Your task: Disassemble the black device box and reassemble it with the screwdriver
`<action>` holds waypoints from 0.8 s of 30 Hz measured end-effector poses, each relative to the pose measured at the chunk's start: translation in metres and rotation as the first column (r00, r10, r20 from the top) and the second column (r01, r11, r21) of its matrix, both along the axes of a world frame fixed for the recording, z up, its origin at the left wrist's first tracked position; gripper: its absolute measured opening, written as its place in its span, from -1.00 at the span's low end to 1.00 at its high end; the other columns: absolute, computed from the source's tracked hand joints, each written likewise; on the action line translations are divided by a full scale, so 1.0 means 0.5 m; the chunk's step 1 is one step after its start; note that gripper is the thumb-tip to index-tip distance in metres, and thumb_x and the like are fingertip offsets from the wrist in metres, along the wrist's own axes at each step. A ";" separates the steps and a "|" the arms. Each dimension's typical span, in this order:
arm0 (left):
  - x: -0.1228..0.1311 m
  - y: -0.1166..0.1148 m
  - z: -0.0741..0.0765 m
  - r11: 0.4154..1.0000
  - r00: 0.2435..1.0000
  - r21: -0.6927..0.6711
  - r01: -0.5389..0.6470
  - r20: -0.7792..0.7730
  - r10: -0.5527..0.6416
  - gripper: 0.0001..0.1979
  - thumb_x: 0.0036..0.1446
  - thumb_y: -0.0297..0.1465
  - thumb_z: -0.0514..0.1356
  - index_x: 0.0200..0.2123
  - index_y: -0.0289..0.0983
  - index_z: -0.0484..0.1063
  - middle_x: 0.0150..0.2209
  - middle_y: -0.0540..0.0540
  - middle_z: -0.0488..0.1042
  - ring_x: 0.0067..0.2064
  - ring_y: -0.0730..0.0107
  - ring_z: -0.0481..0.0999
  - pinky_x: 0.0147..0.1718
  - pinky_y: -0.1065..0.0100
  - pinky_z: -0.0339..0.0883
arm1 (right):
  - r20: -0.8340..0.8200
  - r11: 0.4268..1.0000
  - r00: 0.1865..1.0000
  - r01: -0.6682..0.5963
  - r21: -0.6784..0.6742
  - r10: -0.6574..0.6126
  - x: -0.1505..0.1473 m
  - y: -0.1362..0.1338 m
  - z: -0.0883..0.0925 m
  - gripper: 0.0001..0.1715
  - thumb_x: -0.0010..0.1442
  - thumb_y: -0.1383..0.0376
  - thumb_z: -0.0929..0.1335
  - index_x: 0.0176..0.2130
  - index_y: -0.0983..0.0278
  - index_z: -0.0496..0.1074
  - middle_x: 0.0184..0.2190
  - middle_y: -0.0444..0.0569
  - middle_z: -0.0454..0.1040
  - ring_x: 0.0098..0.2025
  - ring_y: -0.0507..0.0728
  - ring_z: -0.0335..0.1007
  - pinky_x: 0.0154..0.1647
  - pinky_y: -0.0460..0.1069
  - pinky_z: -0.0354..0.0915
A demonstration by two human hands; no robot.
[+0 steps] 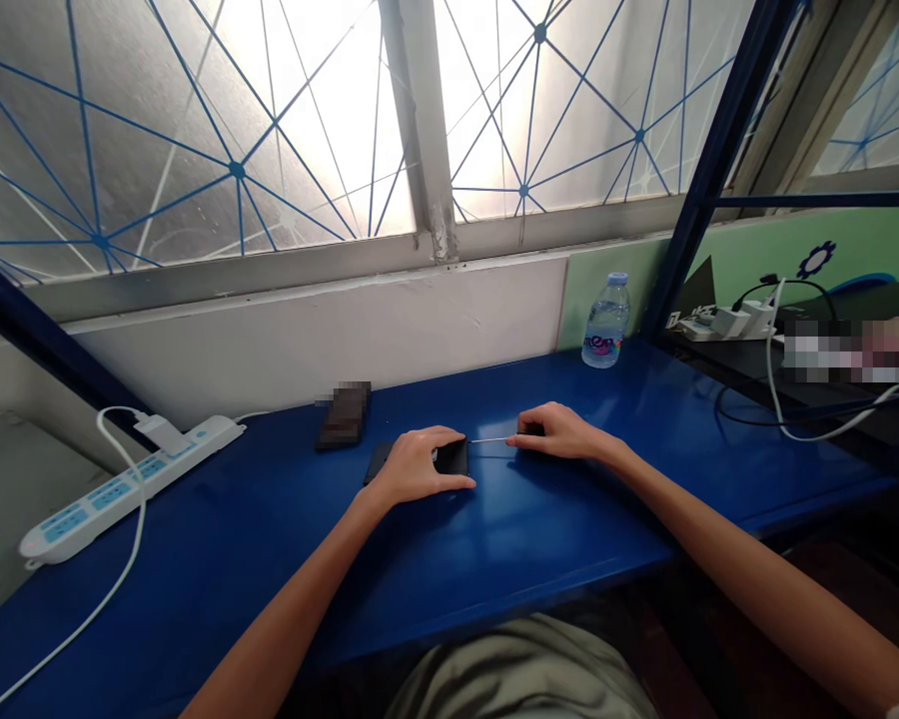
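A black phone (449, 458) lies flat on the blue table (494, 539). My left hand (420, 467) is wrapped over it, thumb along its near edge, and covers most of it. My right hand (558, 431), just to the right, pinches a thin pale pin or cable end (486, 440) whose tip points at the phone's right side. Whether the tip touches the phone I cannot tell.
A dark blurred object (343, 414) lies behind the phone. A white power strip (131, 484) with a plug and cable sits at the left. A water bottle (606, 322) stands at the back right. Chargers and cables (734, 322) lie on the neighbouring desk.
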State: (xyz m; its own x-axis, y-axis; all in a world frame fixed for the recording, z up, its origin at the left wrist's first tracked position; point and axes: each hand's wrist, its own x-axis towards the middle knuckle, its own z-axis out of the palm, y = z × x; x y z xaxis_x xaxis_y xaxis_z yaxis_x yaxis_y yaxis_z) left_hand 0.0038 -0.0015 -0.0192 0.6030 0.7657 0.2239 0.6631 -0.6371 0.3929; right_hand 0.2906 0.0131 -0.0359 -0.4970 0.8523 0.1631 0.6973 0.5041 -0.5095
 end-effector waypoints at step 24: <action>-0.004 -0.004 0.004 1.000 1.000 -0.029 -0.009 -0.019 0.008 -0.28 -0.11 0.11 0.37 0.05 -0.19 0.52 0.08 -0.13 0.53 0.07 0.03 0.52 0.02 0.17 0.41 | -0.085 0.984 0.996 -0.027 -0.176 0.012 0.000 -0.004 0.011 -0.38 0.22 -0.14 0.29 -0.55 0.31 0.38 -0.62 -0.15 0.28 -0.54 -0.01 0.10 -0.51 -0.06 0.01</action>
State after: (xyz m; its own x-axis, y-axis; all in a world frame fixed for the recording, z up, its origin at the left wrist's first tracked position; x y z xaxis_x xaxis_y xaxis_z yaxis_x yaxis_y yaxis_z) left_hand 0.0020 -0.0036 -0.0173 0.6003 0.7769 0.1896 0.6761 -0.6197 0.3984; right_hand 0.2904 0.0113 -0.0302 -0.5046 0.8618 0.0523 0.6397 0.4138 -0.6478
